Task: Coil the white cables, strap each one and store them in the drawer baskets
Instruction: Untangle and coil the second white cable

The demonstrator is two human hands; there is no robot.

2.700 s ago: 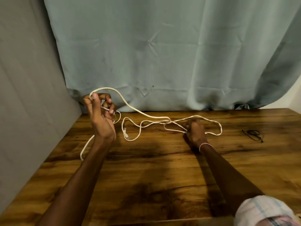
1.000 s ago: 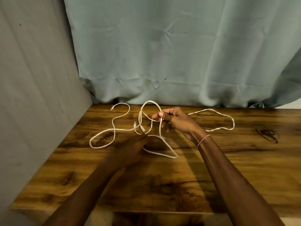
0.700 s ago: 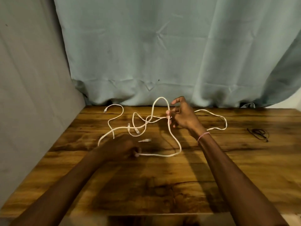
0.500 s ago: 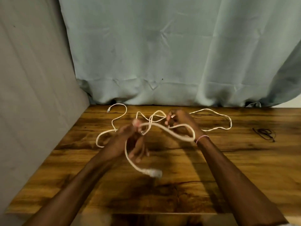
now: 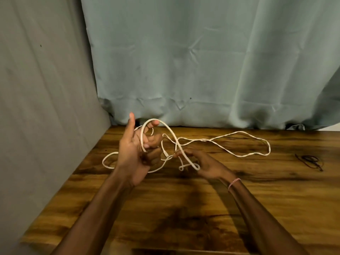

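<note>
A long white cable (image 5: 239,154) lies in loose loops across the far part of the wooden table (image 5: 239,208). My left hand (image 5: 137,153) is raised palm up at the left, thumb up, with a loop of the cable running over its fingers and pinned in the curled fingers. My right hand (image 5: 204,163) is low over the table just to the right, pinching a strand of the same cable between thumb and fingertips. Part of the cable trails behind my left hand towards the table's left edge.
A small black strap or tie (image 5: 311,161) lies on the table at the far right. A grey wall (image 5: 46,107) closes the left side and a pale green curtain (image 5: 202,61) hangs behind the table. No drawer or basket is in view.
My left hand has lifted and turned palm up with a cable loop over its fingers. My right hand has dropped lower to the table, and the dangling connector end no longer hangs below.
</note>
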